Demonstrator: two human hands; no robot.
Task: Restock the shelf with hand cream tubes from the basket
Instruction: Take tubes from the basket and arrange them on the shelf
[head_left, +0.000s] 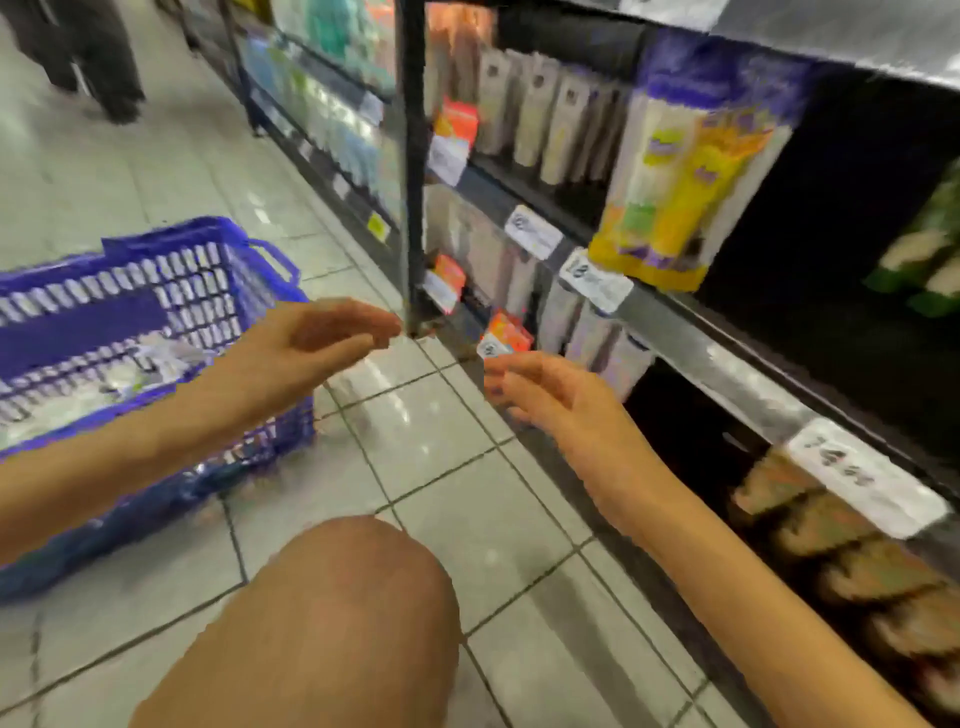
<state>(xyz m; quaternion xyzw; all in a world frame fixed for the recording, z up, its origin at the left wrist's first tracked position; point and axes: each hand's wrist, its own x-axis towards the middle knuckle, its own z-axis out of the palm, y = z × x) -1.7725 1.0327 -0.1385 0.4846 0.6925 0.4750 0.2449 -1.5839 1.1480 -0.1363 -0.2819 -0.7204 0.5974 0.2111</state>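
A blue plastic basket (218, 260) stands on the floor at the left, with white tubes and packets (150, 358) lying in it. White hand cream tubes (587, 332) stand in a row on the lower shelf (727, 369) at the right; more pale tubes (540, 114) fill the shelf above. My left hand (317, 343) hovers over the basket's near right corner, fingers relaxed and holding nothing. My right hand (550, 395) hangs in front of the lower shelf, just left of the tubes, fingers loosely spread and empty. The picture is blurred.
My bare knee (337, 613) is low in the middle over the tiled floor. Yellow and purple packs (691, 171) hang on the upper shelf. Brown packs (852, 561) lie on the bottom shelf at the right. A person's legs (98, 57) stand far up the aisle.
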